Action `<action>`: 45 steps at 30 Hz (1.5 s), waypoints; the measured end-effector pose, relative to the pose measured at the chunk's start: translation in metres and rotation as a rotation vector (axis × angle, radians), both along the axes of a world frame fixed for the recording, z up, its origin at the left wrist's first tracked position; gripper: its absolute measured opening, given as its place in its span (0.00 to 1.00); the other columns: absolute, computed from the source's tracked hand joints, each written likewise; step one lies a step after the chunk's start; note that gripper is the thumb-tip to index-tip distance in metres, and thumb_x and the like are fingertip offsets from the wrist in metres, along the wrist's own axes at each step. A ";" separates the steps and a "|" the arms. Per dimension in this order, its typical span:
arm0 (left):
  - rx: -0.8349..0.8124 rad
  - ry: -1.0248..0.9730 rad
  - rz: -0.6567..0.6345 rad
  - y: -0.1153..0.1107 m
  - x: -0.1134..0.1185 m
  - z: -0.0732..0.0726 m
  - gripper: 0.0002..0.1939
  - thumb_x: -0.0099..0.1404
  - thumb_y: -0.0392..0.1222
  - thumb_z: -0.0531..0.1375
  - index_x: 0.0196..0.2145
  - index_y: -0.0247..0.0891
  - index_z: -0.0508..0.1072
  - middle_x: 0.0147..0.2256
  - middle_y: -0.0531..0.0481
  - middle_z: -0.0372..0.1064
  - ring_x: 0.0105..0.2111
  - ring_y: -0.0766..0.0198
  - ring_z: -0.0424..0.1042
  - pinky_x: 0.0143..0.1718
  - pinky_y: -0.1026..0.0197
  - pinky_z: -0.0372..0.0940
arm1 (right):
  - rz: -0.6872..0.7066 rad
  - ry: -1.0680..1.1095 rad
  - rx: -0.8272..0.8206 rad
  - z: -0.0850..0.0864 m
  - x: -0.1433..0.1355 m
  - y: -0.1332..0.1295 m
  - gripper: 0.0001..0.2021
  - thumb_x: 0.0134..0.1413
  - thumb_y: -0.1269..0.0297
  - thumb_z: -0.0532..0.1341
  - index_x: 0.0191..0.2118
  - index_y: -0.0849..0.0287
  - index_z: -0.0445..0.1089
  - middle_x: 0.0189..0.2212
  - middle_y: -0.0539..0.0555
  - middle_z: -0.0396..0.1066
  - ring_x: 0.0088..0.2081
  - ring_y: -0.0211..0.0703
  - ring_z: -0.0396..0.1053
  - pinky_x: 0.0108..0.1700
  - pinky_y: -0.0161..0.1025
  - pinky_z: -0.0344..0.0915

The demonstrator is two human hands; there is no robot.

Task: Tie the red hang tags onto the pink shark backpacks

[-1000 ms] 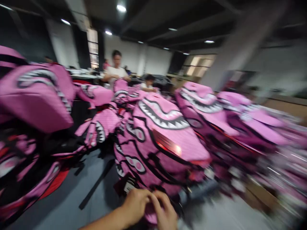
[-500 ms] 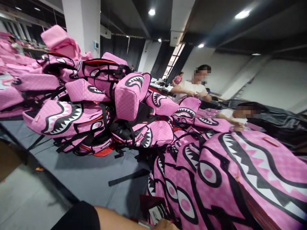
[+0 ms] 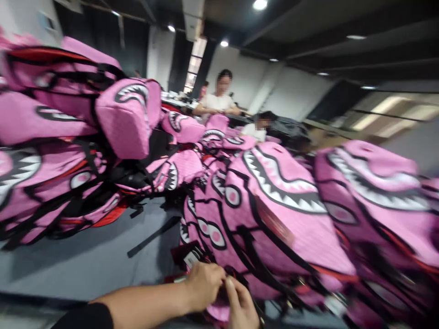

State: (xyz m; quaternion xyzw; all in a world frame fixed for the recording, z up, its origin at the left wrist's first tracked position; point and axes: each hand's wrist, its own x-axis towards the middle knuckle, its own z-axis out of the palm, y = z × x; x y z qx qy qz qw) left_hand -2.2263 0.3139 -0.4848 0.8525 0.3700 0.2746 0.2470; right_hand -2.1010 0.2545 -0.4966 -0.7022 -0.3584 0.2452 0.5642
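My left hand is closed in a pinch at the lower middle, against the side of a pink backpack with a printed shark mouth and eye. Right beside it, my right hand is also closed, its fingertips almost meeting those of the left. Whatever lies between the fingers is too small and blurred to make out. A dark red hang tag with a white label shows just behind my left hand.
More pink backpacks stand in a row to the right and lie heaped at the left. A loose black strap lies on the grey table. Two people in white tops are beyond the bags.
My view has swung to the right, bringing another backpack into the picture. My right hand has come into view, and the left hand now shows more fully beside the bag.
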 end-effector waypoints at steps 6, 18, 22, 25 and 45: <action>-0.085 -0.059 -0.082 0.007 -0.010 0.017 0.12 0.65 0.31 0.51 0.36 0.39 0.74 0.33 0.49 0.75 0.34 0.63 0.74 0.35 0.65 0.63 | -0.072 0.215 0.135 0.014 -0.025 0.009 0.19 0.40 0.49 0.69 0.30 0.61 0.72 0.31 0.54 0.74 0.35 0.44 0.70 0.42 0.40 0.67; -0.101 0.004 -0.077 0.017 -0.010 0.024 0.09 0.66 0.34 0.52 0.34 0.38 0.72 0.33 0.50 0.74 0.34 0.62 0.73 0.35 0.63 0.59 | -0.104 0.321 0.208 0.025 -0.037 0.011 0.12 0.46 0.56 0.67 0.28 0.60 0.70 0.28 0.50 0.68 0.33 0.39 0.64 0.38 0.35 0.62; -0.187 -0.027 -0.192 0.020 -0.014 0.024 0.12 0.67 0.33 0.50 0.35 0.40 0.73 0.32 0.53 0.74 0.32 0.65 0.73 0.33 0.65 0.58 | -0.106 0.360 0.221 0.024 -0.039 0.011 0.12 0.45 0.56 0.67 0.29 0.60 0.70 0.29 0.49 0.68 0.33 0.39 0.64 0.38 0.36 0.62; -0.124 0.004 -0.070 0.020 -0.014 0.024 0.10 0.66 0.35 0.52 0.30 0.38 0.72 0.30 0.51 0.74 0.31 0.63 0.73 0.32 0.63 0.57 | -0.123 0.349 0.206 0.024 -0.040 0.011 0.12 0.46 0.56 0.67 0.29 0.60 0.70 0.28 0.49 0.68 0.33 0.39 0.64 0.38 0.35 0.62; -0.129 -0.018 -0.199 0.028 -0.016 0.027 0.08 0.67 0.35 0.52 0.37 0.41 0.71 0.34 0.53 0.74 0.34 0.64 0.74 0.35 0.64 0.61 | -0.179 0.382 0.226 0.030 -0.049 0.018 0.11 0.45 0.58 0.67 0.29 0.59 0.69 0.29 0.49 0.68 0.33 0.38 0.64 0.37 0.35 0.63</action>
